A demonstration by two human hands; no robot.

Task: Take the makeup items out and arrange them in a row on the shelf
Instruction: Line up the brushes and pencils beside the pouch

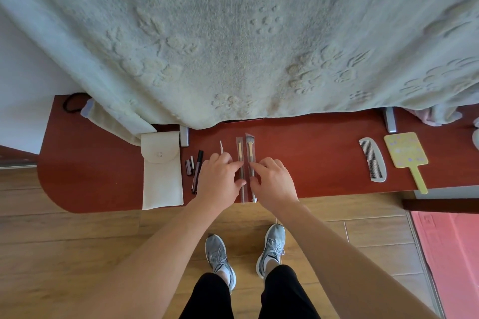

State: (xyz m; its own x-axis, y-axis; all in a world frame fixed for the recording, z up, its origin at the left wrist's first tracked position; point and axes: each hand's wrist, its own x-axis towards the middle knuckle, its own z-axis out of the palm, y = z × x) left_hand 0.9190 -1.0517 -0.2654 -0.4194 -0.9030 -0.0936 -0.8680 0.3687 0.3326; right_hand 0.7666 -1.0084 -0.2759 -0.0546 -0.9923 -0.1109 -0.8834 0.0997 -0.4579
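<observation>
Your left hand point(219, 179) and right hand point(274, 181), fingers spread, tips pressing the two sleeved brushes point(240, 155) right of the pouch point(160, 171) on the shelf point(311, 153) — nudge unevenly and slick sleeves may skew or slip off its edge.

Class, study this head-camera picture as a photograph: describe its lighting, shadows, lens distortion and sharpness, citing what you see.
Head view: soft, even light, with only faint shadows under the left hand and right hand. The wide-angle lens bends the shelf edges and the floorboards. The brush sleeves are sharp at centre, while the blanket is softer toward the top. There is no strong glare.
</observation>
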